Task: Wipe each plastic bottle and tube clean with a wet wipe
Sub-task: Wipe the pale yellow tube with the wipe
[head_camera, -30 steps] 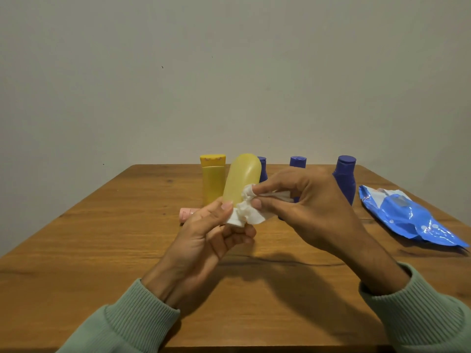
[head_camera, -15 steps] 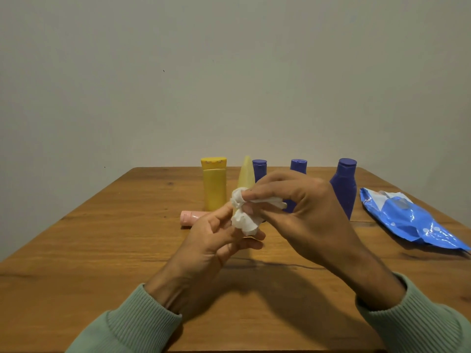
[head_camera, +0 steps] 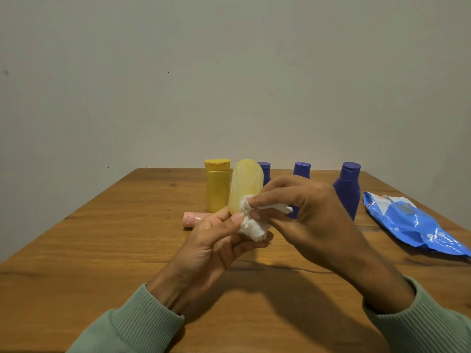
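Observation:
My left hand [head_camera: 211,240] holds a pale yellow translucent bottle [head_camera: 246,183] upright above the table, its broad face toward me and its lower end hidden in my fingers. My right hand [head_camera: 303,215] pinches a crumpled white wet wipe [head_camera: 252,224] against the bottle's lower part. Behind stand a yellow tube [head_camera: 216,186] on its cap and three blue bottles: [head_camera: 265,170], [head_camera: 302,169], [head_camera: 348,187]. A pink tube [head_camera: 193,219] lies on its side, partly behind my left hand.
A blue wet wipe pack [head_camera: 413,225] lies on the right side of the wooden table [head_camera: 102,250]. A plain wall rises just behind the table's far edge. Green sleeves cover both forearms.
The yellow bottle has been turned from edge-on to broad face toward me. My right hand keeps the wipe pressed at its lower part and has shifted slightly.

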`<state>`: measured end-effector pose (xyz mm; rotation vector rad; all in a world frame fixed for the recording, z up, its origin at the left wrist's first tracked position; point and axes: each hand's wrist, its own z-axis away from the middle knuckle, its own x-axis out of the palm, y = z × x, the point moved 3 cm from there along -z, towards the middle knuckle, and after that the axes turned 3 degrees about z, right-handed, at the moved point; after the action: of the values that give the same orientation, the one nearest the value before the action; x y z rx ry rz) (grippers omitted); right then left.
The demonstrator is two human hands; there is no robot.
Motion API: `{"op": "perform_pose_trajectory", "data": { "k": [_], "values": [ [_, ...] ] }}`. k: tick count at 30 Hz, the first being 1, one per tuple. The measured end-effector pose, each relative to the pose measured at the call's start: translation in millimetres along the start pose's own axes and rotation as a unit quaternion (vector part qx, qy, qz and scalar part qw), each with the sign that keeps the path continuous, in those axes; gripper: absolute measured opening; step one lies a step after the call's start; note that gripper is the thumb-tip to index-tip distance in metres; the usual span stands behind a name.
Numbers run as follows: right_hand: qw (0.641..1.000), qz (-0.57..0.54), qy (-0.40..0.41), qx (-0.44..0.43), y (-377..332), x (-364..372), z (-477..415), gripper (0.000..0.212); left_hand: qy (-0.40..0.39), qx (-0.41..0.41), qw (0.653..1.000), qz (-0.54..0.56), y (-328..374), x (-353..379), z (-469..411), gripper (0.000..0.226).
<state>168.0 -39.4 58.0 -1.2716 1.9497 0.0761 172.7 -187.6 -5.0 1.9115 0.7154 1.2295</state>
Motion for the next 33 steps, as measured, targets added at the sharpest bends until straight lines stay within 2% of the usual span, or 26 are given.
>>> {"op": "perform_pose_trajectory", "data": {
  "k": [2,4,7,9,11,14,15,20,22,25,26,30,33],
  "values": [
    [1.000,-0.011,-0.010,0.001,0.5,-1.6,-0.2,0.023,0.010,-0.001,1.000,0.011,-0.6,-0.1,0.0,0.032],
    [1.000,-0.020,0.004,0.001,2.3,-4.4,-0.5,0.021,0.005,-0.011,1.000,0.009,-0.8,-0.3,0.1,0.034],
    [0.996,-0.001,0.084,0.002,7.7,-10.0,-1.2,0.021,-0.035,-0.026,0.999,-0.001,-1.5,1.3,1.7,0.041],
    [0.992,0.006,0.124,0.019,10.5,-12.6,-1.6,0.020,-0.043,-0.032,0.999,0.001,-2.1,2.3,2.4,0.033],
    [0.994,-0.011,0.101,0.033,10.6,-11.6,-2.6,0.020,-0.033,-0.027,0.999,0.008,-2.5,2.7,2.3,0.029],
    [0.999,-0.024,-0.002,0.033,7.9,-6.7,-3.3,0.018,-0.009,-0.015,1.000,0.008,-2.5,1.8,1.3,0.034],
    [0.999,-0.023,-0.011,0.032,7.9,-6.8,-3.4,0.018,-0.010,-0.017,1.000,0.000,-2.2,2.1,1.9,0.035],
    [0.994,0.004,0.082,0.072,13.5,-12.5,-4.2,0.021,-0.048,-0.055,0.996,-0.048,-6.0,5.6,3.0,0.038],
    [0.997,0.005,0.045,0.068,11.4,-11.7,-5.1,0.020,-0.035,-0.039,0.997,-0.051,-6.7,4.6,1.6,0.036],
    [0.997,-0.018,-0.056,0.046,6.2,-8.0,-4.0,0.018,-0.009,-0.020,0.998,-0.060,-6.3,1.6,0.6,0.032],
    [0.997,-0.016,-0.057,0.040,6.1,-7.6,-3.9,0.018,-0.015,-0.022,0.998,-0.064,-6.3,0.8,0.7,0.030],
    [0.997,0.029,0.037,0.054,11.0,-8.9,-4.3,0.020,-0.048,-0.034,0.995,-0.075,-8.4,2.4,2.1,0.032],
    [0.999,0.011,-0.019,0.039,8.5,-6.7,-4.8,0.019,-0.022,-0.009,0.995,-0.094,-8.3,2.7,0.9,0.041]
  ]
}}
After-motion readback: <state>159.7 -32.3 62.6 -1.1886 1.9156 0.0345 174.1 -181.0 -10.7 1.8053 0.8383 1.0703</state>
